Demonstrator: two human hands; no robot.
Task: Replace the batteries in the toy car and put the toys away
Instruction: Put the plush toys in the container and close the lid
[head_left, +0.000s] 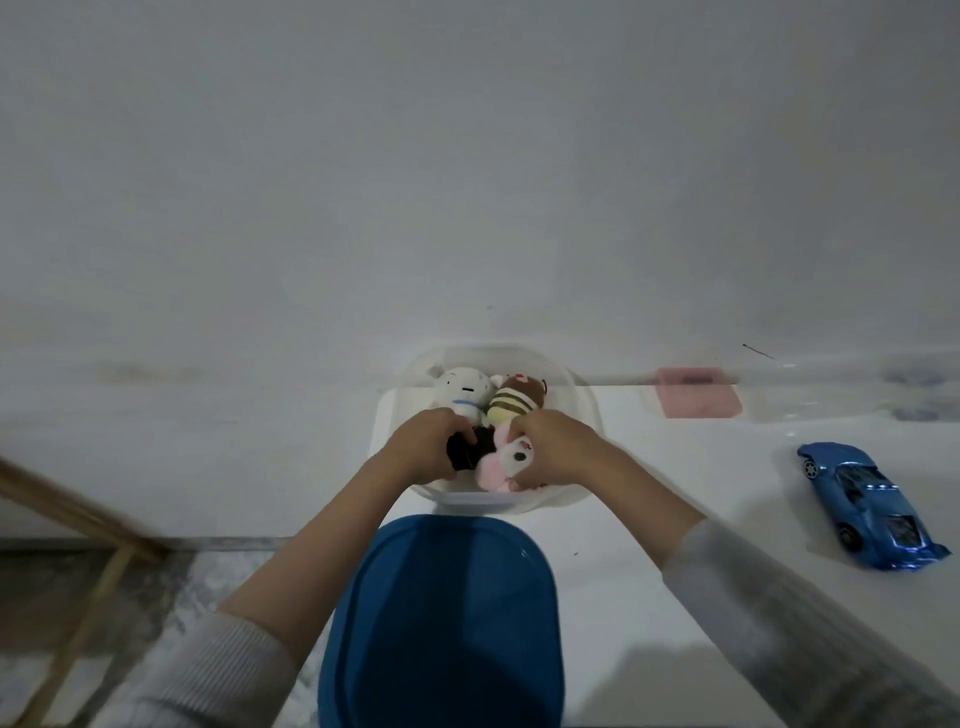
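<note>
On the white table (649, 597), which fills the lower right of the view, most of the open room lies to the right of the tub and lid, between them and the car. The table's left edge runs close by the left forearm, with bare floor and a wooden frame (78, 525) below it, so nothing should be swept or set down that way.

Nearest the person lies the blue lid (447, 618), flat on the table and just in front of the clear plastic tub (582, 410); its near end runs out of view at the bottom. It is handy for closing but sits right under the forearms, so lift the wrists rather than drag them back. The tub stands close to the wall, with little room behind it.

Well off to the right rests the blue toy car (872, 506), on its wheels and not yet put away; whether its batteries are done I cannot tell.

Inside the tub, the left hand (428, 441) is curled around a black soft toy (467, 447), and the right hand (553, 447) is clamped on a pink and white plush (506, 465). A white plush (462, 392) and a striped brown and yellow plush (514, 400) lie behind them against the far wall. My judgement: the step is packing the plush toys down. Press them low and toward the sides so the car fits and the lid seats flat on the rim.

A pink box (696, 397) sits by the wall, clear of the work.
</note>
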